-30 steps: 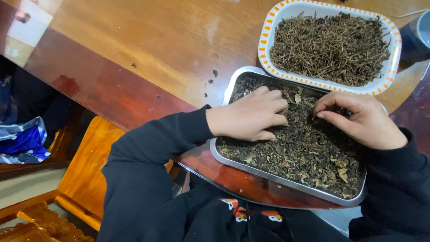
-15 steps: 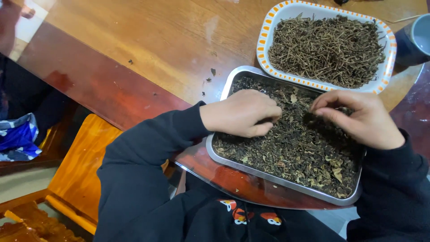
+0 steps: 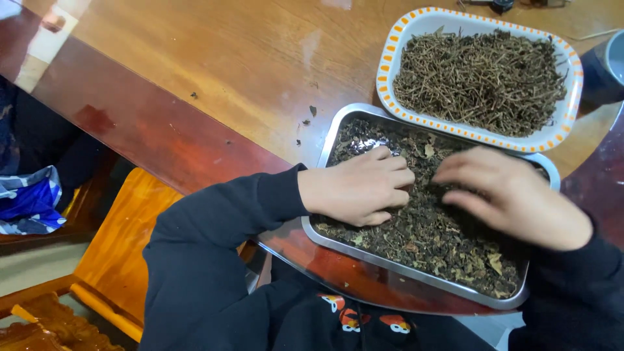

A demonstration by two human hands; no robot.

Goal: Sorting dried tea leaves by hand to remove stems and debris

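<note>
Resting on crumbly dried leaves (image 3: 429, 237) in a steel tray (image 3: 396, 266), left hand (image 3: 357, 186) fingers curled, right hand (image 3: 513, 198) spread.

White dish with orange-dashed rim (image 3: 388, 68) holds dry brown stems (image 3: 481, 78), just behind the metal tray. Dark cup (image 3: 603, 70) at far right. Glossy wooden counter (image 3: 214, 71), wooden chair (image 3: 123, 247), blue cloth (image 3: 29, 201) left.

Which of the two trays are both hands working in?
The metal tray of dark leaf pieces, nearer the person; the orange-rimmed white tray of stems lies beyond, untouched.
</note>
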